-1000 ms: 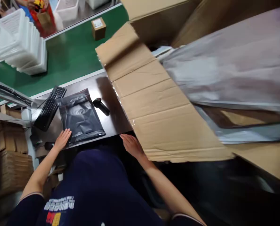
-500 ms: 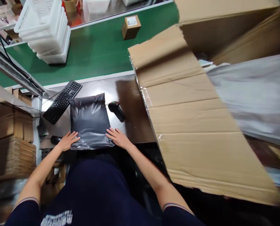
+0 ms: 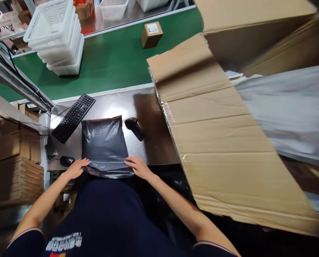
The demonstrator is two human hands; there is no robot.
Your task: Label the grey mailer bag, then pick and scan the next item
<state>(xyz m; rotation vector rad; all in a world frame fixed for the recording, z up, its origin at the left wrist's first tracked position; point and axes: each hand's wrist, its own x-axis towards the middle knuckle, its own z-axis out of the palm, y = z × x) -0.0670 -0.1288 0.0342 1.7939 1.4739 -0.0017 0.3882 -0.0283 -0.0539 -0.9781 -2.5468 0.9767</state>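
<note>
A dark grey plastic mailer bag (image 3: 103,142) lies flat on the dark table (image 3: 148,139) in front of me. My left hand (image 3: 77,167) rests at the bag's near left corner with fingers stretched out. At the near right corner lies my right hand (image 3: 138,167), fingers flat on the bag's edge. The bag's near edge hangs slightly over the table's front. A black handheld scanner (image 3: 134,128) lies just right of the bag.
A black keyboard (image 3: 73,117) and a mouse (image 3: 67,161) lie left of the bag. A big open cardboard box flap (image 3: 218,132) juts out on the right. Behind runs a green conveyor (image 3: 108,60) with a small carton (image 3: 151,34) and stacked white baskets (image 3: 58,39). Flat cardboard (image 3: 14,171) is piled at left.
My right hand came from the table's edge onto the bag's right corner. Both hands drew the bag toward me and straightened it. My view swung left.
</note>
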